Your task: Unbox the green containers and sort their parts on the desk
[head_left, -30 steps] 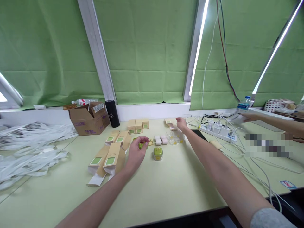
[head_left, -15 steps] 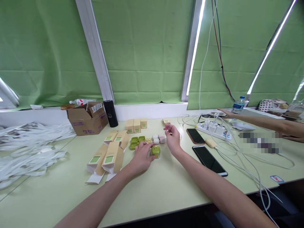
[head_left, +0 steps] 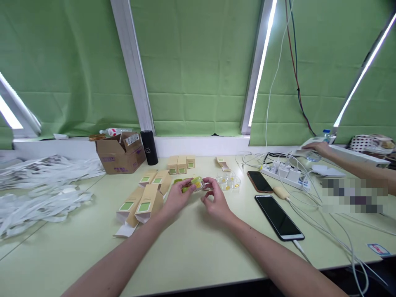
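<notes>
My left hand (head_left: 180, 194) grips a small clear jar with a green lid (head_left: 197, 184), tilted on its side above the table. On the jar's right side, my right hand (head_left: 215, 199) has its fingers curled, with the index finger at the jar's end. Green lids (head_left: 178, 181) lie behind my left hand, mostly hidden by it. Several clear cups (head_left: 228, 181) with yellow marks stand to the right of my hands. Kraft boxes with green labels (head_left: 149, 201) lie left of my left hand, and smaller kraft boxes (head_left: 182, 164) stand farther back.
A cardboard box (head_left: 120, 153) and a black cylinder (head_left: 149, 147) stand at the back left. White straps (head_left: 46, 194) cover the left side. Two phones (head_left: 279, 217), a power strip (head_left: 289, 176) and cables lie at right. Another person's arm (head_left: 355, 159) reaches in from the right.
The jar has been lifted off the table and tilted. My right hand has come down beside it. The other person's hand now holds something white near the bottle. The view has shifted slightly.
</notes>
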The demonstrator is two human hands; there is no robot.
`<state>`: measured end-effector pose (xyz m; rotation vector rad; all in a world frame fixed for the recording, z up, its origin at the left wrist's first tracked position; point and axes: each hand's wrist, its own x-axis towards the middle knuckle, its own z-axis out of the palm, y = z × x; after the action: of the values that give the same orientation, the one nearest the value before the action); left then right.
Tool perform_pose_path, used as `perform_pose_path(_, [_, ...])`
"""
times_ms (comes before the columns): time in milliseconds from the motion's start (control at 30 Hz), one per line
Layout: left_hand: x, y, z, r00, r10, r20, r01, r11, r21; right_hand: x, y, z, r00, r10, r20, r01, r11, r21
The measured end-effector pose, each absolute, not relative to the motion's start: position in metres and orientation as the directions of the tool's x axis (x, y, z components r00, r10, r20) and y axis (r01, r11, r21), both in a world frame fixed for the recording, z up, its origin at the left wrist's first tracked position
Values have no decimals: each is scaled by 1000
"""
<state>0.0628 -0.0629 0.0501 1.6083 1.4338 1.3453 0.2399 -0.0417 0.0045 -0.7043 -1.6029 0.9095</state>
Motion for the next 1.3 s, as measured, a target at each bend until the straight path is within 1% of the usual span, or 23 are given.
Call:
perform_pose_path(233, [71, -68, 46, -207, 926, 317, 429, -205, 880, 233, -45, 9, -188, 857, 479, -16, 485, -874])
perform_pose_path(300, [71, -68, 44, -213, 910, 355, 447, -232, 864, 233, -44, 9, -181, 871, 457, -90, 448, -889])
perform_pose_path(367, [70, -68, 44, -205, 892, 403, 456, -278, 846, 233, -41, 9, -191, 885, 425, -224, 383, -896])
perform_pose_path(433, [69, -70, 45, -185, 880, 438, 458, -318, 830, 234, -38, 9, -223, 895, 387, -371, 289, -883])
perform_pose_path(500, [69, -71, 46, -163, 876, 454, 451, -344, 824, 235, -35, 9, -279, 900, 336, -481, 172, -860])
perform_pose_path(600, [69, -72, 46, -160, 876, 455, 441, -349, 827, 237, -32, 11, -367, 891, 266, -555, 19, -831])
perform_pose_path(733, [69, -70, 44, -180, 876, 448, 450, -332, 829, 239, -34, 12, -421, 880, 218, -568, -69, -820])
perform_pose_path(1000, [69, -71, 45, -221, 878, 424, 433, -301, 850, 239, -40, 15, -401, 890, 219, -567, -53, -822])
perform_pose_path(1167, [67, -70, 43, -217, 884, 414, 418, -299, 858, 240, -39, 16, -330, 909, 256, -468, 78, -880])
perform_pose_path(1300, [65, -68, 40, -201, 894, 400, 363, -311, 878, 240, -37, 13, -268, 919, 290, -425, 157, -891])
